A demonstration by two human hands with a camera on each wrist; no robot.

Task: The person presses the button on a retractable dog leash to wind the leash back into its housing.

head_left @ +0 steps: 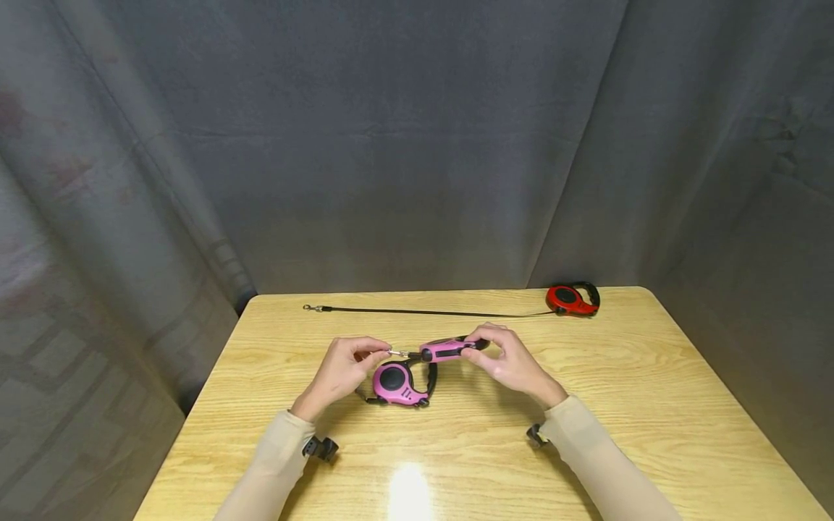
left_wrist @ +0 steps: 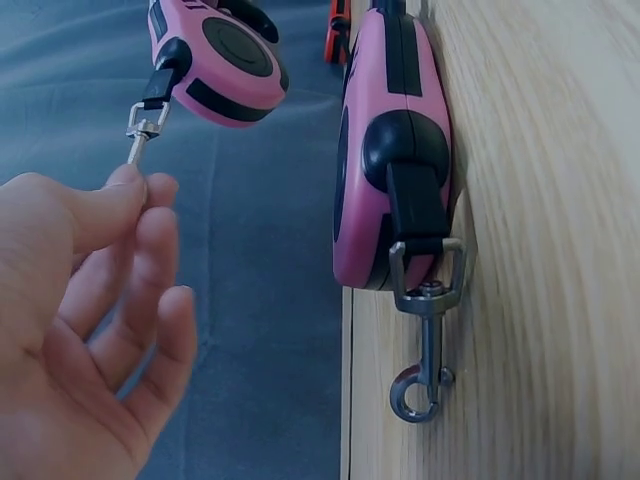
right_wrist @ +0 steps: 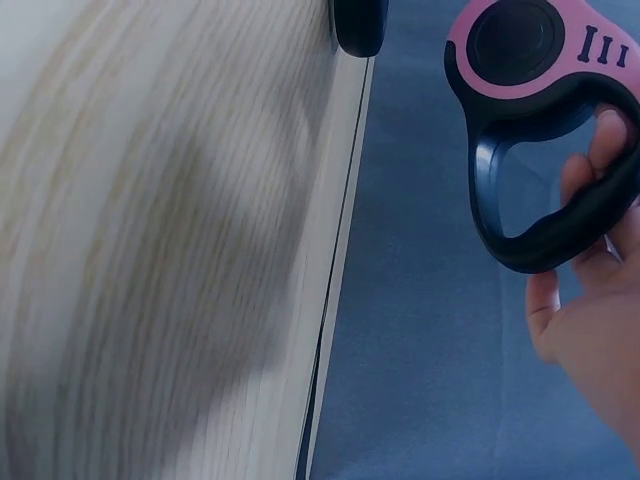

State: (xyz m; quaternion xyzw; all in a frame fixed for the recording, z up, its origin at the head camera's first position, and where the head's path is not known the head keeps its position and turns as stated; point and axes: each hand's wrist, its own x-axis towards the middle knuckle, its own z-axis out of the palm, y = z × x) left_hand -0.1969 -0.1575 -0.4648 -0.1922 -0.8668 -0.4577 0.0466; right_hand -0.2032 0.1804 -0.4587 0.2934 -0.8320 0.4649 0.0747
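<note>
Head view: holds a pink leash (head_left: 443,352) up above a wooden table (head_left: 651,412), roughly midway between left and right edges, with its narrow side turned toward the camera. Grips its black handle (right_wrist: 560,245) with the right hand (head_left: 511,367), fingers curled around the grip and fingertips showing inside the loop in the right wrist view. Pinches its metal clip (head_left: 399,353) with the left hand (head_left: 342,369), thumb against forefinger, other fingers loosely bent and free of the metal. Joins clip to pink casing by a short black strap (left_wrist: 160,88), plain in the left wrist view. Below the hands, lying flat on the table, somewhat nearer the left edge than the right: a second pink leash (head_left: 393,388), with a round black disc on its face and its handle toward the right edge. Shows its own clip (left_wrist: 430,350) in the left wrist view, hanging onto another short black strap (left_wrist: 418,208) and well apart from the left hand. Farther back, near the far edge and closer to the far right corner: a red leash (head_left: 572,298) with a black handle. Trails from it a dark cord (head_left: 417,312), roughly parallel to the far edge, ending in a metal snap hook (head_left: 314,308) toward the far left corner. Behind the far edge, grey curtains (head_left: 391,159). On both forearms, pale sleeves (head_left: 274,452), with a small black device (head_left: 321,449) at each wrist.
</note>
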